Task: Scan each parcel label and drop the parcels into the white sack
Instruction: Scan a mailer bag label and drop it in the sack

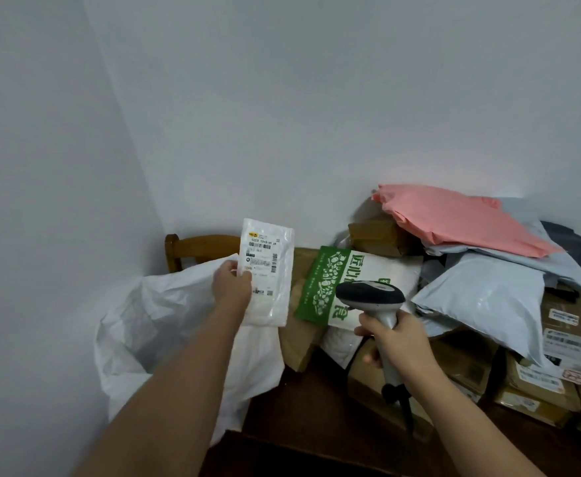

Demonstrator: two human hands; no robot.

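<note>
The left hand (232,284) holds a small white parcel (267,277) upright, its fingers pinching the parcel's left edge with the thumb on the printed face, so the label (261,259) and its barcodes look back toward the person. The parcel's long axis runs roughly up and down, tilted a little to the right at the top. The right hand (397,340) is clenched round the handle of a grey scanner (373,304), whose dark head sits to the right of the parcel and somewhat lower, near it but apart, and seems to be turned leftward toward it. So the label lies up and to the left of the scanner's head; the scan likely turns on bringing that head to face the barcodes squarely. The white sack (165,325) stands open directly below and to the left of the held parcel, propped in front of a wooden chair (192,247), which makes the left hand much the nearer one for the drop: judged from here, it needs only to lower the parcel and let go. On the bench (316,407) to the right lie the parcels not yet handled: a green-and-white bag (334,280), a pink mailer (454,218) on top of grey mailers (488,294), and brown cardboard boxes (537,380) stacked at the near right.
</note>
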